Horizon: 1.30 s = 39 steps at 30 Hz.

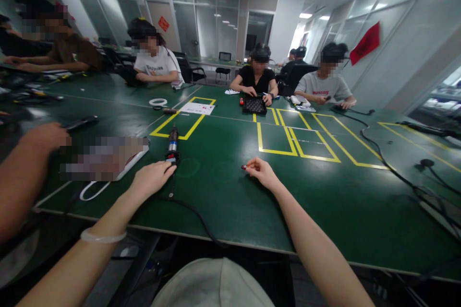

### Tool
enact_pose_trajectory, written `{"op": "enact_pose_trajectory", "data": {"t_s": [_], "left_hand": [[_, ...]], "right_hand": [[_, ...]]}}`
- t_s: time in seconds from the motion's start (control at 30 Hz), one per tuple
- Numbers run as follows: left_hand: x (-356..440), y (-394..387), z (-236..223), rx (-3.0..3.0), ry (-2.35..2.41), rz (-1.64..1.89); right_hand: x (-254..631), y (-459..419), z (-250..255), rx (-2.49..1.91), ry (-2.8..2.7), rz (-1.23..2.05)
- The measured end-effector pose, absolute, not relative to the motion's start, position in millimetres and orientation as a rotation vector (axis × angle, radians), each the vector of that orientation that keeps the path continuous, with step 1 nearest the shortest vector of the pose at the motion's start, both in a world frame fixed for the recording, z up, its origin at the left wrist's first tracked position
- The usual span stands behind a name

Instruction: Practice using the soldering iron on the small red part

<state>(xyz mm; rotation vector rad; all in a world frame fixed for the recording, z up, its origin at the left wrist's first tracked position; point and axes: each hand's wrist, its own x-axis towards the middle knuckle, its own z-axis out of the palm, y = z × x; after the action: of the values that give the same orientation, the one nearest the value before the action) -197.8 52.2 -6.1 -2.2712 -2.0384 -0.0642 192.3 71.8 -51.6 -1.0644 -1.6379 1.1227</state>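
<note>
An electric screwdriver (173, 141), with a dark body and a silver-and-blue band, lies on the green table with its thin tip pointing away from me. My left hand (153, 178) is closed around its rear end, where the cord hangs off. Further right, my right hand (261, 171) pinches a small red-and-black piece (245, 167) just above the tabletop. The piece is too small to identify. A white bracelet is on my left wrist.
Left of the screwdriver lies a white pouch (135, 160) with a strap, near another person's hand (45, 139). Yellow tape (277, 151) outlines rectangles on the table (216, 211). Across it, a person handles a black tray (254, 105). Black cables (382, 153) run at right.
</note>
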Motion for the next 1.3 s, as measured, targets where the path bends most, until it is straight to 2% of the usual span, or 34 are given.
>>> {"op": "enact_pose_trajectory", "data": {"t_s": [0.23,0.4,0.73,0.97,1.3], "left_hand": [[-130.7,53.9,3.1,-2.199,-1.89,0.036],[-84.0,48.9,1.1,-2.309,-1.742,-0.105],[11.3,23.5,-7.8,-2.502,-1.517,-0.321],[21.4,17.5,-14.6,-2.565,-1.421,-0.458],[17.2,16.6,-15.2,-2.585,-1.427,-0.455]], "right_hand": [[196.2,72.5,-51.0,-1.09,-1.673,1.037],[200.2,71.0,-45.7,-1.177,-1.76,0.821],[203.5,75.9,-47.2,-1.229,-1.756,0.68],[206.3,76.2,-47.9,-1.305,-1.785,0.652],[200.3,73.0,-47.1,-1.242,-1.747,0.801]]}}
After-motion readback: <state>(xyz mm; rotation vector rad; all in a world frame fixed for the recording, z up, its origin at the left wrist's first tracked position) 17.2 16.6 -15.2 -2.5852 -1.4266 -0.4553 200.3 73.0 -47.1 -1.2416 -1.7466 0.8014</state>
